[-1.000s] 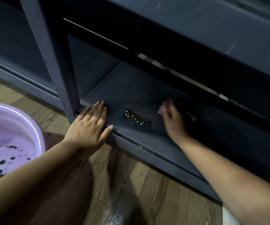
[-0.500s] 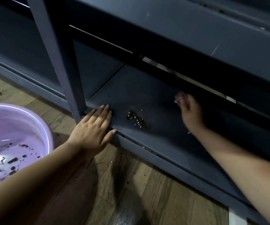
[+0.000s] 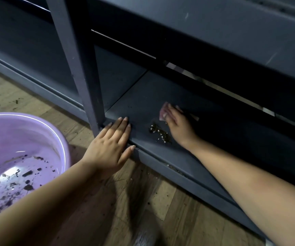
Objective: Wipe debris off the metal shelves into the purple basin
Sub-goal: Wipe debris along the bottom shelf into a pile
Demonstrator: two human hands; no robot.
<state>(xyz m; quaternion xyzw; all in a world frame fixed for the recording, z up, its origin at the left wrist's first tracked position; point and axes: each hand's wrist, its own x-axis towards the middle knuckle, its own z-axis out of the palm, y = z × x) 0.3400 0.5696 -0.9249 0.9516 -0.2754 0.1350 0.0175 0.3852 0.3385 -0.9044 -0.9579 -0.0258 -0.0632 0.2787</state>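
A small pile of dark and pale debris point(image 3: 160, 134) lies on the lowest dark metal shelf point(image 3: 143, 103), near its front edge. My right hand point(image 3: 179, 126) rests on the shelf just right of the pile and holds a small pinkish cloth point(image 3: 163, 113) under its fingertips, behind the pile. With straight fingers, my left hand point(image 3: 113, 144) lies flat on the shelf's front lip, left of the debris. The purple basin point(image 3: 61, 144) stands on the floor at the left, with dark crumbs in its bottom.
A dark metal upright post point(image 3: 75, 68) rises just left of my left hand. Another shelf point(image 3: 214, 32) overhangs the lowest one. The wooden floor point(image 3: 161, 201) in front carries a few scattered crumbs. A strip of light shows at the shelf's back.
My right hand went right and deeper into the shelf, then came back left with the cloth to just behind the debris. My left hand stayed on the shelf lip.
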